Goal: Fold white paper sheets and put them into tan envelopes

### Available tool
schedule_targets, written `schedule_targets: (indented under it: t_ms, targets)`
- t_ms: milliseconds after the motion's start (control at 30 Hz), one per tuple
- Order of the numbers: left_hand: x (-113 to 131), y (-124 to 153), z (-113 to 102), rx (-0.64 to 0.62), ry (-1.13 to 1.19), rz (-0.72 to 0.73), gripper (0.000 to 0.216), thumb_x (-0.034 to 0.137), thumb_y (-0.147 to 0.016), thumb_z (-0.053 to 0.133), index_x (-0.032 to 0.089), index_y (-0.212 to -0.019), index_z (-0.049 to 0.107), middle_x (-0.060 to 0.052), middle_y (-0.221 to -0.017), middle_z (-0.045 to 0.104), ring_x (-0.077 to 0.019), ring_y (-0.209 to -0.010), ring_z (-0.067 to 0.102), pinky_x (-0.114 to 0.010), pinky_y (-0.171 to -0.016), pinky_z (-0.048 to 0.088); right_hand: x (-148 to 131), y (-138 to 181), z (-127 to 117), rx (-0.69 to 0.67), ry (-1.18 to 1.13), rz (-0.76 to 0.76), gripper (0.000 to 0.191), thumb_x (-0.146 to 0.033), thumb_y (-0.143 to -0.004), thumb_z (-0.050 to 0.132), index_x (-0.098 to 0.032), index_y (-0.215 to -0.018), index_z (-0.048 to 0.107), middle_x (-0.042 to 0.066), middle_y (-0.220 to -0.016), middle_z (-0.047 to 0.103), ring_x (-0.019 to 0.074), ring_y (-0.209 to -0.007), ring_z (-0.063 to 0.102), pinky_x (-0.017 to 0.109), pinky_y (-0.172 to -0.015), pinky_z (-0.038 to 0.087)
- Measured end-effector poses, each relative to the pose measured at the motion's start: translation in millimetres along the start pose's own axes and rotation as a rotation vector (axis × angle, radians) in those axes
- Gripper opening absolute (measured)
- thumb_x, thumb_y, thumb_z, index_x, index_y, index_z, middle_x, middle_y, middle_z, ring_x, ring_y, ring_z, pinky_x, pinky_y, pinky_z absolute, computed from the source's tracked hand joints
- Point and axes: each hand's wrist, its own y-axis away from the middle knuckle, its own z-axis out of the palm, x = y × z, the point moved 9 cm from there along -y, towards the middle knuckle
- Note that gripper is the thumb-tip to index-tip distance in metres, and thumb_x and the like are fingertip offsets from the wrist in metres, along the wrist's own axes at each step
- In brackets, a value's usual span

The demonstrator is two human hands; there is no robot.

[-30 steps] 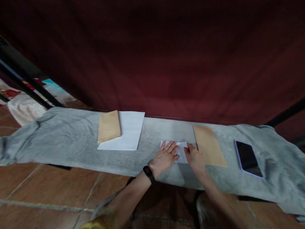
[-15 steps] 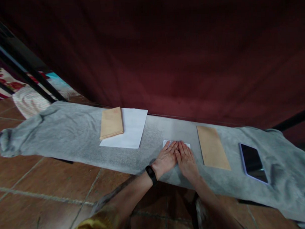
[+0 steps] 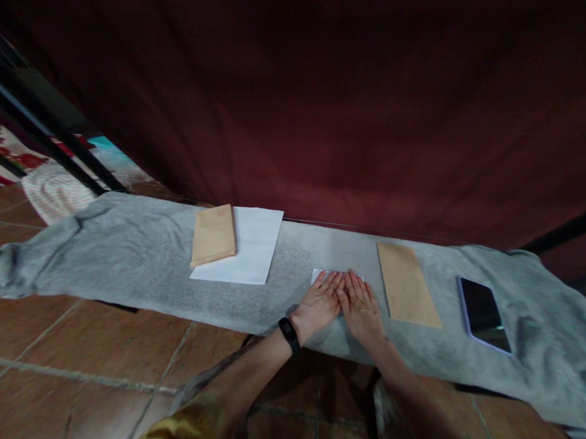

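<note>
A small folded white paper (image 3: 317, 274) lies on the grey cloth (image 3: 294, 245), mostly covered by my hands. Flat on it rests my left hand (image 3: 319, 303), fingers stretched out, with a dark band on the wrist. Beside it, my right hand (image 3: 362, 308) also presses flat on the paper, its thumb side touching the left fingers. To the right of my hands lies a single brown envelope (image 3: 408, 284). Further left, a stack of brown envelopes (image 3: 213, 234) sits partly on larger white paper sheets (image 3: 255, 245).
A phone with a purple edge (image 3: 483, 315) lies on the cloth at the right. Behind the narrow cloth-covered surface hangs a dark red curtain (image 3: 319, 148). Black metal bars (image 3: 79, 160) stand at the left, above a tiled floor (image 3: 100, 354).
My right hand has shifted slightly to the right across the paper, with its fingers a little more spread. My left hand stays nearly in place.
</note>
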Motion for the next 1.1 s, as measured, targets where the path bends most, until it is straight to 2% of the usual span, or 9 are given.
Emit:
schedule_targets:
  t_ms: [167,300,467,600,800,967,1100]
  targets:
    - [-5.6,3.2,0.7,-0.017,0.051,-0.043,0.052,0.028,-0.104,0.028,0.010,-0.152,0.038,-0.015,-0.159,0.039,-0.0212,-0.150,0.031,-0.046,-0.124,0.019,2.2,2.7,-6.7,0.051,0.011,-0.027,0.054,-0.032,-0.106,0.022,-0.013,-0.153,0.041,0.016,-0.159,0.037,0.0275,-0.149,0.034,0.053,-0.119,0.030]
    - [-11.5,5.6,-0.2,-0.003,0.102,-0.075,0.053,0.035,-0.106,0.027,0.012,-0.153,0.036,-0.013,-0.161,0.036,-0.0199,-0.152,0.027,-0.044,-0.125,0.017,4.6,6.6,-12.5,0.116,0.007,-0.035,0.054,-0.034,-0.107,0.027,-0.009,-0.152,0.041,0.018,-0.158,0.039,0.0306,-0.146,0.037,0.052,-0.118,0.032]
    - [-23.7,8.5,5.2,0.016,0.108,-0.128,0.054,0.039,-0.106,0.027,0.016,-0.154,0.035,-0.011,-0.163,0.034,-0.0205,-0.152,0.027,-0.045,-0.125,0.020,12.1,11.5,-14.9,0.137,-0.008,0.011,0.054,-0.034,-0.107,0.026,-0.008,-0.153,0.039,0.018,-0.157,0.040,0.0294,-0.146,0.039,0.050,-0.118,0.032]
    - [-41.6,13.3,12.0,0.023,0.073,-0.238,0.057,0.041,-0.106,0.026,0.012,-0.154,0.035,-0.013,-0.161,0.035,-0.0234,-0.151,0.030,-0.047,-0.123,0.025,17.9,13.8,-18.4,0.166,-0.010,0.073,0.057,-0.039,-0.107,0.028,-0.007,-0.153,0.039,0.018,-0.156,0.043,0.0290,-0.144,0.041,0.047,-0.117,0.033]
    - [-56.8,27.6,14.9,0.063,0.017,-0.307,0.063,0.047,-0.104,0.027,0.010,-0.155,0.033,-0.016,-0.160,0.036,-0.0249,-0.150,0.032,-0.047,-0.122,0.030,23.2,20.8,-23.7,0.250,-0.021,0.144,0.059,-0.041,-0.106,0.032,-0.006,-0.153,0.039,0.020,-0.152,0.047,0.0301,-0.142,0.044,0.047,-0.116,0.034]
    - [-67.1,36.3,15.4,0.050,-0.024,-0.372,0.059,0.039,-0.103,0.025,0.010,-0.153,0.036,-0.016,-0.157,0.040,-0.0270,-0.149,0.034,-0.052,-0.122,0.028,24.0,28.6,-28.8,0.302,-0.036,0.151,0.061,-0.042,-0.106,0.033,-0.008,-0.157,0.030,0.021,-0.151,0.048,0.0308,-0.139,0.048,0.050,-0.115,0.036]
    - [-63.3,29.0,-1.1,0.130,-0.057,-0.437,0.058,0.034,-0.101,0.028,0.006,-0.151,0.038,-0.020,-0.157,0.040,-0.0301,-0.150,0.032,-0.055,-0.123,0.023,22.7,23.7,-32.8,0.300,-0.076,0.172,0.059,-0.037,-0.106,0.032,-0.006,-0.156,0.032,0.022,-0.152,0.048,0.0315,-0.140,0.046,0.051,-0.115,0.037]
